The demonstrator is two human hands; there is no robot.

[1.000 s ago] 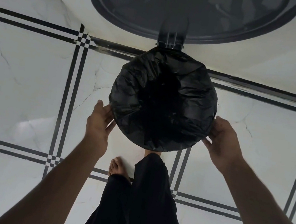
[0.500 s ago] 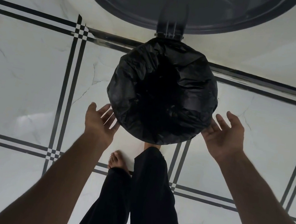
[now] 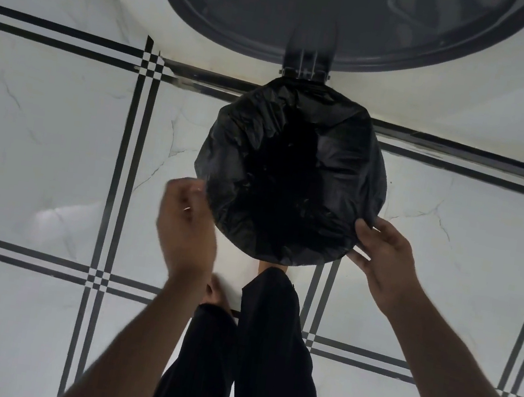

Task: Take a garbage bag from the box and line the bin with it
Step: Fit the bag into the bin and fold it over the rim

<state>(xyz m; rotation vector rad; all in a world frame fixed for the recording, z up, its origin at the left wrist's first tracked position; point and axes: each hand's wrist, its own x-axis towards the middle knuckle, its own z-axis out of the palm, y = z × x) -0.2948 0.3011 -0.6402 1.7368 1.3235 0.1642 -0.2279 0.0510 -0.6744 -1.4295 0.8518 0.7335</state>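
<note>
The black garbage bag (image 3: 335,175) lines the round pedal bin, stretched over its rim and hiding the bin body. The bin's dark lid (image 3: 349,17) stands open against the wall, joined by the hinge (image 3: 304,68). My left hand (image 3: 187,221) is blurred at the bag's lower left edge, its curled fingers pinching the plastic. My right hand (image 3: 385,254) holds the bag's lower right edge, thumb on top and fingers underneath. No bag box is in view.
The bin stands on a white marble floor (image 3: 41,138) with black tile lines, close to a white wall (image 3: 490,96). My legs in black trousers (image 3: 265,351) stand just in front of the bin, one bare foot partly under it.
Both hands, which had drawn back from the bag with spread fingers, have returned to its lower edge and taken hold of it. The left hand is moving fast and blurred.
</note>
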